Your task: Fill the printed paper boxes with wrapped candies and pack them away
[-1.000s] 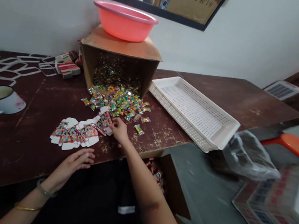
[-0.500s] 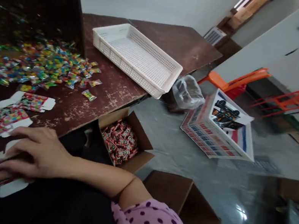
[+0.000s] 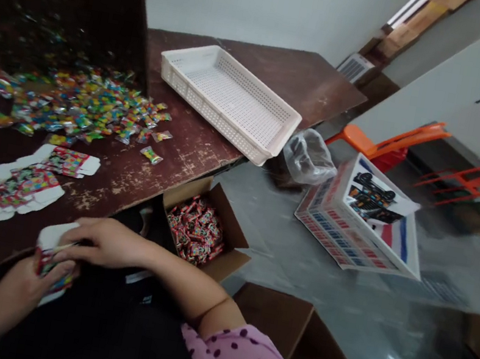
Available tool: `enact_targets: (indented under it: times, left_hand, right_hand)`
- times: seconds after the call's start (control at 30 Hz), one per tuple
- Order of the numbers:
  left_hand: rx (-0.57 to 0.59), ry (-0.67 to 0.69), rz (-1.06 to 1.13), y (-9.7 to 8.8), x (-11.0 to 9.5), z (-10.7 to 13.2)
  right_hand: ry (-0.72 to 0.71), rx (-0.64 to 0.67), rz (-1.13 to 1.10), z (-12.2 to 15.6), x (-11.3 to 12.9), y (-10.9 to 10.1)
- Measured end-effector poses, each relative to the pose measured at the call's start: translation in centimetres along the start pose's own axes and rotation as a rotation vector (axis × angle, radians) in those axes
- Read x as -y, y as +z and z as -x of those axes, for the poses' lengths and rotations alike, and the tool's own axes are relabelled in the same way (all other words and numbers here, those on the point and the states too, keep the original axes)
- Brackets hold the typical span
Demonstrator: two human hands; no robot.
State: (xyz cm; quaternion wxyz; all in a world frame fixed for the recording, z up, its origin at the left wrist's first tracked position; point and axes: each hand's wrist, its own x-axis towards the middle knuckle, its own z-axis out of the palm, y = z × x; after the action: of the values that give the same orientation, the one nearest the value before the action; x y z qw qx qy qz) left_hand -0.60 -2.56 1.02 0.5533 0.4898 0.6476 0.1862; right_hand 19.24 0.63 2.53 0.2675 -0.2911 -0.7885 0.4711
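Observation:
A small printed cardboard box (image 3: 50, 260) with white flaps is held over my lap, at the table's near edge. My left hand (image 3: 24, 281) is closed round its lower side, thumb across the colourful printed face. The fingers of my right hand (image 3: 103, 242) are bent together at its upper end, gripping by the white flap; part of the box is hidden behind them. Beyond the hands, several flat printed box blanks (image 3: 10, 188) lie overlapping on the dark red table (image 3: 128, 178). Colourful wrapped candies (image 3: 95, 107) spill over the tabletop behind these blanks.
The candies come from a large tipped carton (image 3: 145, 45). A white perforated tray (image 3: 225, 130) sits on the table. Beside my lap stand a carton of red-wrapped candies (image 3: 235, 228) and another open brown carton (image 3: 272, 315). Further off are a lined bin (image 3: 306, 160), a basket (image 3: 348, 248) and orange chairs (image 3: 358, 140).
My hands have moved right in view with the small box, which now stands more upright. The right hand has shifted from lying over it to its upper end. The whole view has shifted slightly.

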Motion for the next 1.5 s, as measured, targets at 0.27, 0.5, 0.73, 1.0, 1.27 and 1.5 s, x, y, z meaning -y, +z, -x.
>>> enact_targets:
  times: [0.27, 0.5, 0.73, 1.0, 1.27, 1.5]
  left_hand:
    - [0.040, 0.139, 0.212, 1.5, 1.7, 2.6]
    - [-0.027, 0.292, 0.246, 1.0, 3.0, 5.4]
    - [0.194, 0.278, 0.068, -0.6, 5.2, 6.8]
    - [0.295, -0.196, 0.702, 0.2, 6.2, 6.3]
    - [0.478, -0.133, 0.802, -0.3, 7.6, 6.5]
    - [0.519, 0.015, 0.413, -0.9, 7.3, 6.5]
  right_hand:
    - [0.074, 0.082, -0.139, 1.8, 0.8, 0.1]
    - [0.376, -0.219, -0.706, 2.9, 1.5, 4.5]
    - [0.747, 0.008, -1.062, 4.2, 0.5, 8.1]
    - [0.414, -0.120, -0.507, 3.4, 1.6, 9.3]
    - [0.408, -0.043, -0.434, 2.9, 1.5, 8.7]
    - [0.385, -0.015, -0.364, 2.3, 1.0, 8.3]
